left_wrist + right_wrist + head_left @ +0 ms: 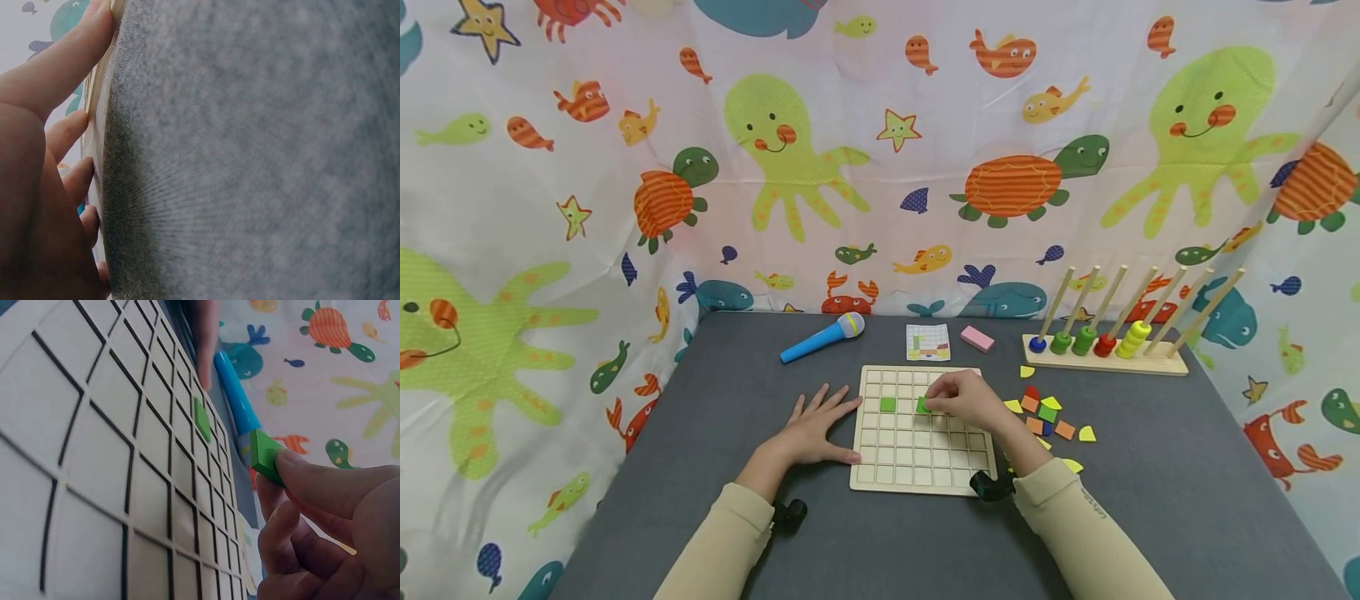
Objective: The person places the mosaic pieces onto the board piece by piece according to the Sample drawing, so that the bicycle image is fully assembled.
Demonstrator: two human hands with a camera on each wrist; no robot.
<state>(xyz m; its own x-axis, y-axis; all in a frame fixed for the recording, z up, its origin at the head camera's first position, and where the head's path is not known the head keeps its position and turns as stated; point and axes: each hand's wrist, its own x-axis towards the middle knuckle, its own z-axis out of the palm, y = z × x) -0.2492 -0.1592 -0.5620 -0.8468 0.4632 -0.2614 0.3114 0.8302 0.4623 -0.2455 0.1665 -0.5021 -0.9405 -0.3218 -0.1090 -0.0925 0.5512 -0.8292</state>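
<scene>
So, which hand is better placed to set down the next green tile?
Probably the right hand: it pinches a green tile over the grid board, while the left hand only touches the board's left edge.

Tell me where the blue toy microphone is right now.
In the head view, the blue toy microphone lies on the dark table beyond the left hand, to the left of the printed card.

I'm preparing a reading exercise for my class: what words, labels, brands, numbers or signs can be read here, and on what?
None can be read.
Right sleeve: a dark line of lettering-like marks near the cuff, too small to read.
Pattern card: a coloured grid; any print is too small to tell.
Grid board and pinched green tile: no text visible.
</scene>
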